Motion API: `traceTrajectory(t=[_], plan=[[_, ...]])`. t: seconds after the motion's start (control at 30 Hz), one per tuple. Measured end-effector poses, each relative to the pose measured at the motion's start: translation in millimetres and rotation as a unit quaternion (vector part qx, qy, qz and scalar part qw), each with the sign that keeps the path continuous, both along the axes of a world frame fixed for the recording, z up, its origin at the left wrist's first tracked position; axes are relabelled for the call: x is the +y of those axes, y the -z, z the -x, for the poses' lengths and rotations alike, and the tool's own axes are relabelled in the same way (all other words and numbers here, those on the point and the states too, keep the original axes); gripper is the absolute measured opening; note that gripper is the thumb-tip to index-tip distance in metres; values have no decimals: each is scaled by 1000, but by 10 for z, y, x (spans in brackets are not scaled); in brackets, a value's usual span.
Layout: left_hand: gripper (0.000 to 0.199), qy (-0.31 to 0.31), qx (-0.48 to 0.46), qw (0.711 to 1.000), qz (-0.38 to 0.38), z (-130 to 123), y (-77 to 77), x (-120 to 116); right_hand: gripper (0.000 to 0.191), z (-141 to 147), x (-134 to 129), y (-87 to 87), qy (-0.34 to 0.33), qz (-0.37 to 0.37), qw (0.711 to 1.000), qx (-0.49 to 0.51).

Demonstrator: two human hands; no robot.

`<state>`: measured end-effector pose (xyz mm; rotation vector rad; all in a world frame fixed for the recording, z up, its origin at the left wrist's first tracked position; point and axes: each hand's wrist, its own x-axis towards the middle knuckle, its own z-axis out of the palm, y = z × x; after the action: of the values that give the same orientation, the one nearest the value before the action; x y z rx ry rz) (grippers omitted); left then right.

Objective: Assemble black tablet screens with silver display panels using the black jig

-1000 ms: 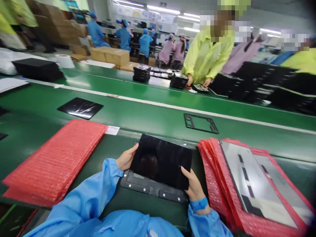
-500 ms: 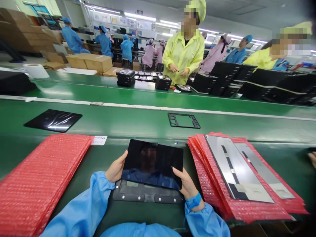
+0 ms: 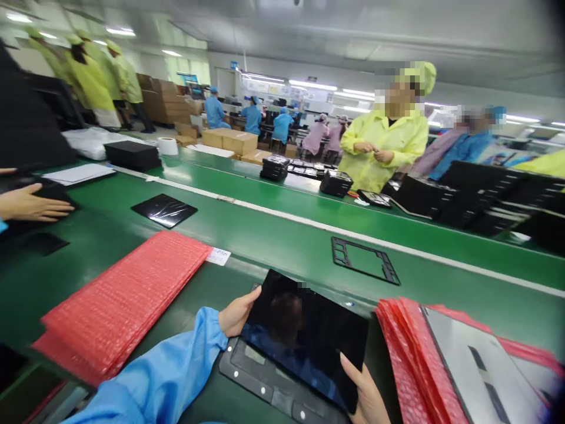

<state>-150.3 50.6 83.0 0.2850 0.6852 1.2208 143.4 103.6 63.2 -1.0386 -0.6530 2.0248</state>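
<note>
Between my two hands is a glossy black tablet screen (image 3: 304, 338), tilted, with a reflection on its face. My left hand (image 3: 239, 312) grips its left edge, thumb at the upper corner. At the lower right edge my right hand (image 3: 364, 386) grips it, thumb on the glass; the other fingers are hidden beneath. Under the screen, on the green bench, lies a dark grey fixture plate (image 3: 249, 377) with round silvery dots along its near side. The screen covers most of that plate.
Red bubble-wrap sleeves (image 3: 128, 294) are stacked at left; more sleeves (image 3: 404, 359) at right carry silver-backed panels (image 3: 468, 365). Beyond lie a black frame (image 3: 364, 259) and a black panel (image 3: 164, 210). A co-worker's hand (image 3: 37, 203) is at far left. Someone in yellow (image 3: 384, 141) stands across the line.
My view has swung left, so the scene sits further right and lower, and a co-worker's hands have come into view at left. Both my hands still hold the screen over the plate.
</note>
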Motion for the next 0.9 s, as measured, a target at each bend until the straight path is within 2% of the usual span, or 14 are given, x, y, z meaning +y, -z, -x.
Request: traceTrajectory(t=[0.1,0.23,0.37,0.47,0.6,0.7,0.8,0.87,0.9], plan=[[60,6,8,1000,-17,4,22,3,84,-16,19,-3,-7,-16,999,-37],[61,11,17,999,-32,18,56,10,81,-13,41,24,18,-90,993,-79],[58,13,12,999,-33,32,75,17,72,-34,94,69,8,-126,988,-88],[57,10,1,999,-35,41,71,30,74,-48,144,73,-1,-144,985,-98],[55,6,-6,1000,-30,11,21,35,75,-9,123,51,16,-139,987,-80],[53,11,8,1000,-20,-43,-46,13,74,31,52,45,3,-73,997,-23],[55,37,67,997,-15,-41,-141,36,69,54,11,46,3,-17,998,66],[63,66,177,982,-8,20,-226,151,62,63,6,40,15,-10,993,113],[68,73,261,962,-8,60,-272,255,58,67,3,33,20,-11,991,133]])
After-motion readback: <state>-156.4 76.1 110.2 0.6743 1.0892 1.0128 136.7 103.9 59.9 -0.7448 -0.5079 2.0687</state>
